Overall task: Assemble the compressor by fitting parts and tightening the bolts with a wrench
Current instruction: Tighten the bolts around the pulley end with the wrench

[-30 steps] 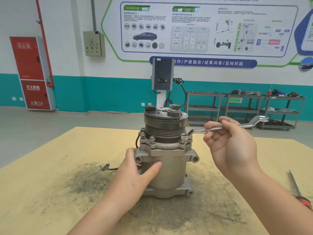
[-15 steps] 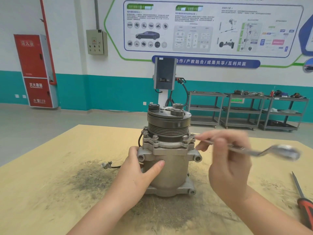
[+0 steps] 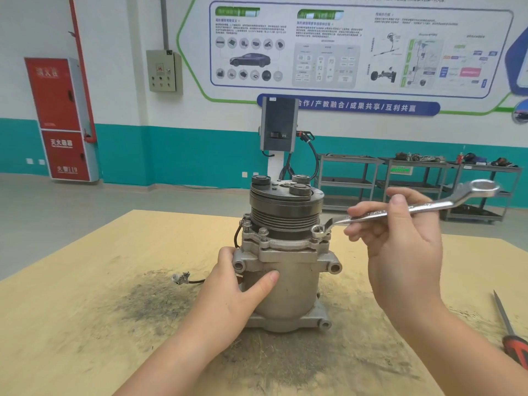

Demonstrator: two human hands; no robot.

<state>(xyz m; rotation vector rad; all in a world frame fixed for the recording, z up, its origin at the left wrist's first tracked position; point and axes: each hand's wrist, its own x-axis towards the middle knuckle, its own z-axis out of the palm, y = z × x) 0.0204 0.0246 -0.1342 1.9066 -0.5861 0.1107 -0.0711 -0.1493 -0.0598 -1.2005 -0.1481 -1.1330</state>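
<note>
Wrench [image 3: 405,211] shank is pinched in right hand [image 3: 400,252] fingers; its small ring end is seated on a flange bolt [image 3: 319,232]. Upright compressor [image 3: 285,270] on table [image 3: 85,310] is gripped by left hand [image 3: 231,298]. Risk: ring lifted off the head, bolt rounded, from the light pinch and tilted shank.

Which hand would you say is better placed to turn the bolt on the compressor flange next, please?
The right hand, probably: it grips the wrench, whose ring end sits on the bolt on the flange's right side. The left hand holds the compressor body, steadying it.
</note>
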